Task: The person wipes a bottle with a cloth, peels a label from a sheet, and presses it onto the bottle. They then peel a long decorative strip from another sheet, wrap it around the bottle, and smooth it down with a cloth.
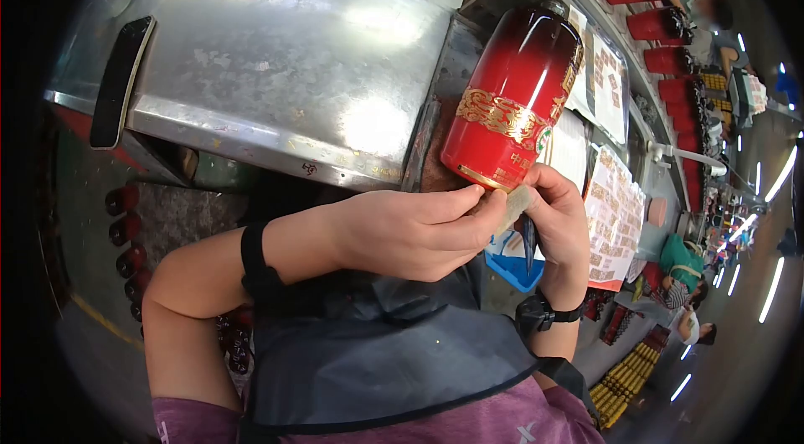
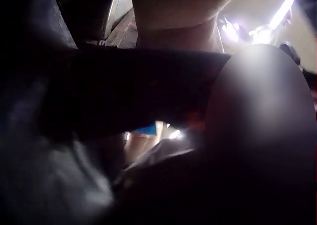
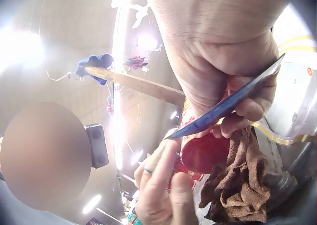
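Note:
A red bottle [image 1: 507, 92] with a dark end and gold bands lies tilted in the head view. My left hand [image 1: 406, 233] reaches to its base, thumb and fingertips at the bottom edge. Something pale beige [image 1: 517, 203] sits at those fingertips, between both hands. My right hand [image 1: 559, 222] touches near the same edge and holds a thin dark blade [image 1: 529, 245] pointing down. In the right wrist view this blade [image 3: 228, 106] looks bluish across my right palm, and the bottle's round base [image 3: 205, 153] faces the left fingers [image 3: 161, 170]. The left wrist view is mostly dark.
A steel table [image 1: 276, 50] spans the upper left. Printed sheets [image 1: 615, 214] and a blue tray [image 1: 515, 272] are at the right. Brown cloth [image 3: 240, 180] lies by the bottle. More red bottles [image 1: 682, 92] stand in a row; other people are farther off.

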Motion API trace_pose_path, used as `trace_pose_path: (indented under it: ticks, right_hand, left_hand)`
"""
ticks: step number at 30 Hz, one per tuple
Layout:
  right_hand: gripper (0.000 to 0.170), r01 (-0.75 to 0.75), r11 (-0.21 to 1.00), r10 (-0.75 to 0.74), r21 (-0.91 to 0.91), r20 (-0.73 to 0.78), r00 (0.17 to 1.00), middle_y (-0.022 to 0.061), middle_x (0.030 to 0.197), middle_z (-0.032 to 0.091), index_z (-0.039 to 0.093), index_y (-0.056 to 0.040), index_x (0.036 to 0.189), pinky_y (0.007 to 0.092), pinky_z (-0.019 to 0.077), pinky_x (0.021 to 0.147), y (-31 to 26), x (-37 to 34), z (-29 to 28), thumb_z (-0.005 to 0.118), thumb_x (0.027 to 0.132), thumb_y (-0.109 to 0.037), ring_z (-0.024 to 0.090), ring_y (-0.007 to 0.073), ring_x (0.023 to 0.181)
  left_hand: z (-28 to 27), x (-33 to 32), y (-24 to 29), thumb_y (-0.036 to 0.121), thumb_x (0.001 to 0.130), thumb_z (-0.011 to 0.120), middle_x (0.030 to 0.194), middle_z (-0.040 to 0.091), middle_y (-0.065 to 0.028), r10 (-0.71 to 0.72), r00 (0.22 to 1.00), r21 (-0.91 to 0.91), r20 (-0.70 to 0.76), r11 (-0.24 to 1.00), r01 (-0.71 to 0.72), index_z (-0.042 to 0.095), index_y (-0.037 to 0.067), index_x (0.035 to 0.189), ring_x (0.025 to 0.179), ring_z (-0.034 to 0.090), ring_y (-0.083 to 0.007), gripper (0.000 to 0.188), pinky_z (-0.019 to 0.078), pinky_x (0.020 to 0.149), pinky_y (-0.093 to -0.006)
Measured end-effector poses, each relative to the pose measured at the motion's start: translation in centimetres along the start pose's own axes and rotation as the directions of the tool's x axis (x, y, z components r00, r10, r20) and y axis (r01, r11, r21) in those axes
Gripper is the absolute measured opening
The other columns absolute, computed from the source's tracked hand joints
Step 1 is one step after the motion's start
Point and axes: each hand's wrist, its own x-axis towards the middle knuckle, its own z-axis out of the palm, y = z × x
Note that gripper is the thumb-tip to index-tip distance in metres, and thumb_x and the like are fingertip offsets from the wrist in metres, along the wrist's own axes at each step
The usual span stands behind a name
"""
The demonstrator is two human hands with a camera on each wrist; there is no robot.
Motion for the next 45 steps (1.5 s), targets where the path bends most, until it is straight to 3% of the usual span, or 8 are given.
trace_pose_path:
  ticks: [6,13,22,24,27,34,41,45]
  right_hand:
    - [0.011,-0.026,1.000,0.027,-0.013,0.015,1.000,-0.0019,0.088,0.066,0.065,-0.0019,0.095,0.0208,0.0465,0.073,-0.4,0.1,-0.2,0.070,0.095,-0.012,0.058,0.0035,0.081]
    - [0.011,-0.047,0.999,0.047,-0.002,0.024,0.999,-0.0007,0.086,0.067,0.065,-0.0020,0.092,0.0211,0.0466,0.072,-0.6,0.1,0.0,0.070,0.094,-0.012,0.059,0.0045,0.079]
    - [0.012,-0.032,0.998,0.033,-0.048,0.016,0.999,-0.0012,0.083,0.066,0.066,-0.0033,0.091,0.0204,0.0449,0.069,-0.4,0.2,-0.1,0.072,0.094,-0.014,0.058,0.0042,0.076]
    - [0.012,-0.034,0.998,0.035,-0.051,0.014,0.999,-0.0012,0.083,0.066,0.066,-0.0033,0.091,0.0203,0.0447,0.068,-0.4,0.1,-0.1,0.071,0.094,-0.014,0.057,0.0042,0.076]
    - [0.012,-0.034,0.998,0.035,-0.062,0.011,0.999,-0.0013,0.083,0.066,0.066,-0.0032,0.091,0.0199,0.0445,0.068,-0.6,0.1,-0.1,0.071,0.094,-0.013,0.057,0.0039,0.076]
    - [0.011,0.037,0.996,-0.037,-0.075,-0.007,0.999,-0.0031,0.086,0.063,0.066,-0.0021,0.089,0.0194,0.0442,0.069,-1.0,0.1,0.4,0.073,0.092,-0.010,0.055,0.0018,0.077]
    - [0.017,0.111,0.985,-0.110,-0.130,0.017,0.994,-0.0057,0.080,0.053,0.066,-0.0025,0.084,0.0218,0.0368,0.060,0.2,0.7,-0.3,0.077,0.089,-0.014,0.042,0.0018,0.067]
    - [0.020,0.136,0.984,-0.137,-0.117,0.001,0.991,-0.0049,0.079,0.050,0.066,-0.0046,0.079,0.0226,0.0338,0.058,0.5,0.9,-0.1,0.080,0.087,-0.017,0.040,0.0037,0.065]
  left_hand:
    - [-1.1,-0.1,0.7,0.019,0.090,0.059,0.112,0.068,-0.0045,-0.069,0.996,0.051,0.062,0.997,0.066,0.075,0.009,0.110,0.113,0.061,-0.0163,0.027,0.0494,0.094,-0.0270]
    - [-1.7,-0.4,1.3,0.018,0.090,0.060,0.112,0.070,-0.0043,-0.197,0.980,0.050,0.035,0.979,0.196,0.076,0.010,0.111,0.112,0.062,-0.0198,0.027,0.0500,0.089,-0.0264]
    - [-2.9,-1.6,1.2,0.018,0.081,0.070,0.115,0.069,-0.0113,-0.375,0.919,-0.032,0.122,0.924,0.381,0.073,0.005,0.111,0.109,0.063,-0.0277,0.033,0.0524,0.084,-0.0329]
    - [-3.1,-2.0,0.8,0.015,0.075,0.074,0.120,0.066,-0.0142,-0.518,0.822,-0.210,0.236,0.799,0.564,0.070,0.003,0.115,0.110,0.063,-0.0306,0.042,0.0538,0.085,-0.0357]
    - [-3.5,-2.6,0.8,0.014,0.072,0.075,0.125,0.063,-0.0160,-0.544,0.803,-0.218,0.241,0.776,0.591,0.069,0.004,0.117,0.112,0.062,-0.0327,0.046,0.0549,0.085,-0.0385]
    - [-2.9,-0.3,-0.2,0.010,0.078,0.071,0.114,0.065,-0.0075,-0.259,0.963,-0.222,0.080,0.937,0.270,0.074,0.008,0.108,0.116,0.061,-0.0284,0.030,0.0576,0.094,-0.0372]
    - [-2.6,0.2,-0.9,0.010,0.083,0.069,0.112,0.068,-0.0121,-0.148,0.985,-0.207,0.087,0.965,0.163,0.073,0.003,0.107,0.111,0.065,-0.0314,0.026,0.0606,0.086,-0.0374]
    - [-3.5,0.2,-0.6,0.010,0.085,0.065,0.112,0.070,-0.0175,-0.252,0.951,-0.167,0.178,0.945,0.281,0.073,0.000,0.106,0.108,0.067,-0.0316,0.024,0.0601,0.089,-0.0363]
